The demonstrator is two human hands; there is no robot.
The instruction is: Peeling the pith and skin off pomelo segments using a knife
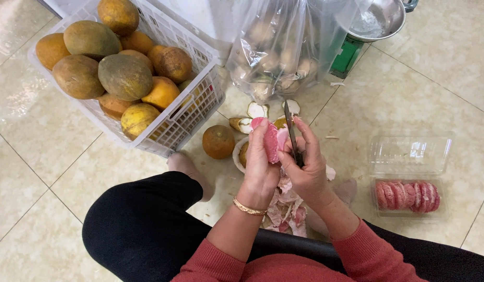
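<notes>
Pomelo segment [269,140] — pink, partly skinned, held up over the lap between both hands, just above a heap of torn membrane scraps [285,211] that lies where the peelings would drop.

Left hand [260,162]: fingers wrapped round the segment from the left, gripping it; gold bangle [248,208] at the wrist.

Right hand [304,167]: fingers closed on the handle of a knife [290,130], blade pointing away from the body and lying against the segment's right edge, thumb pressed near the flesh, seemingly to steady the cut.

White crate [195,109], upper left: heaped with whole green and orange pomelos [124,75], within arm's reach.

Loose fruit [218,141] on the floor just beside the crate, near the hands.

Rind pieces [256,110] scattered on the tiles beyond the hands, in front of a clear plastic bag [284,47] that looks filled with more peel.

Clear clamshell box [409,180], right, lid open — a row of peeled pink segments [407,195] packed side by side in its lower half.

Metal bowl [380,18] at the top edge, on something green; contents unclear.

Floor [425,83]: glossy beige tile.
</notes>
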